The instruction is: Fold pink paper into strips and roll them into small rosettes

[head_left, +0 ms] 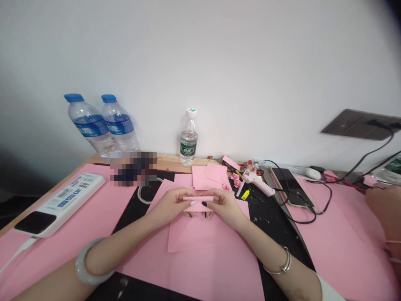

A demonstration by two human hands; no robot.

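Between my two hands is a small strip of pink paper (198,205), held level with its upper edge folded over. My left hand (173,205) pinches its left end, thumb on the near face and fingers behind. My right hand (223,205) grips the right end the same way. Beneath them lie large pink paper sheets (200,267) on a black mat. Just beyond my hands are smaller pink paper squares (209,175) and several pink paper roses (237,183).
A pale pink hot glue gun (258,182) with a black cable lies to the right, beside a phone (290,188). Water bottles (189,146) stand along the wall. A white power bank (62,205) rests on the left. Another person's hand (384,209) is at the far right.
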